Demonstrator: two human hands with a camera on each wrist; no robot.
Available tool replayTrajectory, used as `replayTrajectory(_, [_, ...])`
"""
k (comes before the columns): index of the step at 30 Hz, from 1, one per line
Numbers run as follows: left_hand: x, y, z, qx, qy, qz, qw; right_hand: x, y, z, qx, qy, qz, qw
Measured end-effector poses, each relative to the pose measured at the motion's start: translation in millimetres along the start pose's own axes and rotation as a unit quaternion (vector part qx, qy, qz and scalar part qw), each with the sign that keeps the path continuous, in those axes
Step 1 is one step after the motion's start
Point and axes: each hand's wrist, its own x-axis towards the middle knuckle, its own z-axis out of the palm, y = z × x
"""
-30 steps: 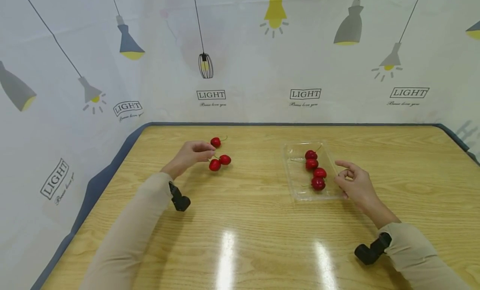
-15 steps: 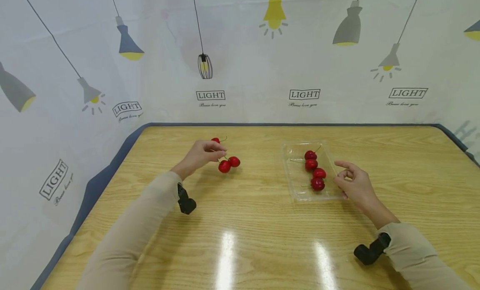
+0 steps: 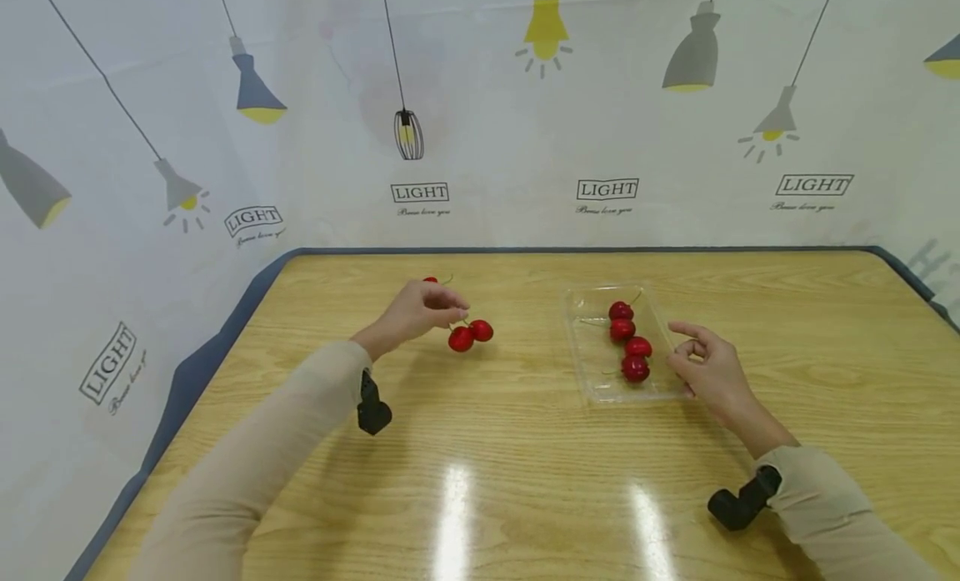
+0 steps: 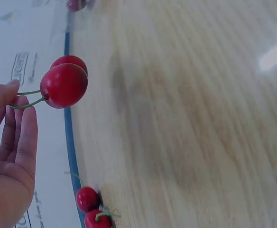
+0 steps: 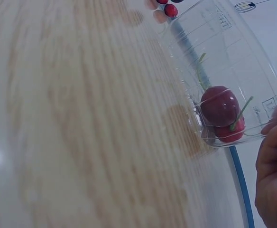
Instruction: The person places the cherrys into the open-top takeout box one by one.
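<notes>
Cherries, two of them, hang side by side from our left hand, which pinches their green stems between thumb and fingertips, over a wood-grain table and well apart from a clear plastic tray. From the left wrist, we see the pair overlap, one red fruit partly hiding the other. Our right hand grips the tray at its right rim, thumb and lower fingers curled at the plastic, index finger held out above. Inside the tray, four more cherries lie in an uneven line from front to back, thin stems poking outward. Beyond our left hand, two loose cherries lie close together on the table; the head view shows us only a sliver of red past the knuckles. Beige sleeves cover our forearms, with a black camera at each cuff. Behind the table, a white backdrop bears printed hanging lamps and the boxed word LIGHT.
</notes>
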Motion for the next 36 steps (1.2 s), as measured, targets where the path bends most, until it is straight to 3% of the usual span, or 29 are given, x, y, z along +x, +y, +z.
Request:
replayTrajectory(6, [1.4, 11.1, 21.4, 0.016, -0.048, 0.028, 0.9983, 0, -1, 0, 0.0, 0.002, 0.004, 1.0])
replayTrajectory(16, [14.6, 33.8, 46.1, 0.002, -0.07, 0.04, 0.9968, 0, 1, -2, 0.002, 0.0, 0.006, 1.0])
replayTrajectory(26, [26.9, 74.5, 54.7, 0.024, -0.063, 0.063, 0.9957, -1, 1, -2, -0.01, 0.007, 0.007, 1.0])
replayTrajectory(36, [38.9, 87.2, 60.4, 0.029, -0.049, 0.071, 0.9958, 0, -1, 0, -0.005, 0.001, -0.001, 1.0])
